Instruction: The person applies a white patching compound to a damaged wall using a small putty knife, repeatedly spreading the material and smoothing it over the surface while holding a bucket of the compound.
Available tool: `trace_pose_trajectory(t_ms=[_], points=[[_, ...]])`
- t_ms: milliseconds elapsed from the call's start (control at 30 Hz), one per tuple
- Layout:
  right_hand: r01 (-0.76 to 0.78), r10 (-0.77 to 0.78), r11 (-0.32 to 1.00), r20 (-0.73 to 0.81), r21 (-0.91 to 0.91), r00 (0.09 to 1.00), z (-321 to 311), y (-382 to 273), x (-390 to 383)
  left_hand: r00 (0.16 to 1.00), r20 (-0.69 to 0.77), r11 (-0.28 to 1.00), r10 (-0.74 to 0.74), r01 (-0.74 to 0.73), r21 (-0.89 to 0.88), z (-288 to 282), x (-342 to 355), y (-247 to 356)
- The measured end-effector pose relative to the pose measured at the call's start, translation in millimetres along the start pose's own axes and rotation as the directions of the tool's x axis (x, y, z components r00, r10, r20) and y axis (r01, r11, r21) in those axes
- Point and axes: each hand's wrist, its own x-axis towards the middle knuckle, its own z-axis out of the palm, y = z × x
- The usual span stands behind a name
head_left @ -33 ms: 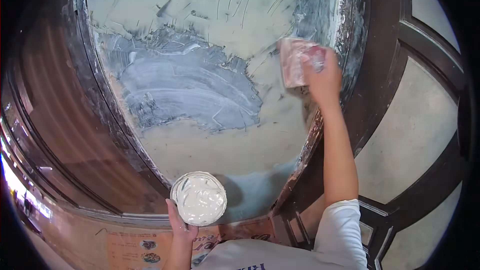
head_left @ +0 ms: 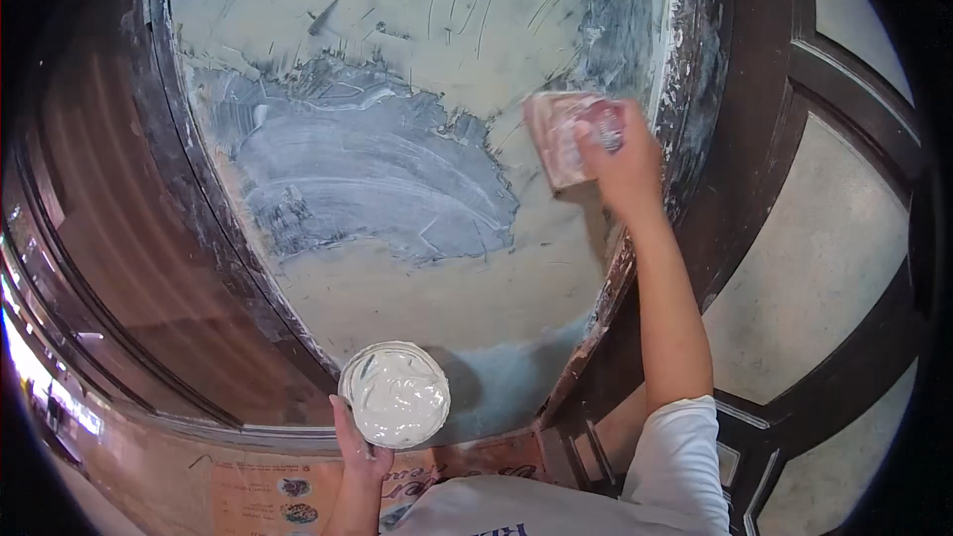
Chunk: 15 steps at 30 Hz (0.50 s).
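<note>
One scraper (head_left: 559,146), jutting left from right grip (head_left: 632,169), tub (head_left: 400,399) in left grip (head_left: 359,449)

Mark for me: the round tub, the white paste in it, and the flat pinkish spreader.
Round tub (head_left: 396,346): head view, far edge of its rim.
White paste (head_left: 405,401): head view, middle of its glossy surface.
Flat pinkish spreader (head_left: 559,142): head view, middle of its smeared blade.

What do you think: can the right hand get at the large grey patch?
Probably yes: the right hand holds a pinkish scraper right of the large grey patch, nothing visible between.
</note>
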Motion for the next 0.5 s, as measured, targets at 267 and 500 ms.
trace_pose_trajectory(t_ms=[267,500], points=[[-0.164,0.154,0.986,-0.287,-0.011,0.945,-24,33,19,0.999,0.032,0.999,-0.032,0.033,-0.001,7,-2,-4],[-0.066,0.066,0.977,-0.007,-0.203,0.998,-11,40,6,0.999,-0.026,0.999,-0.039,0.04,0.034,3,1,-12]])
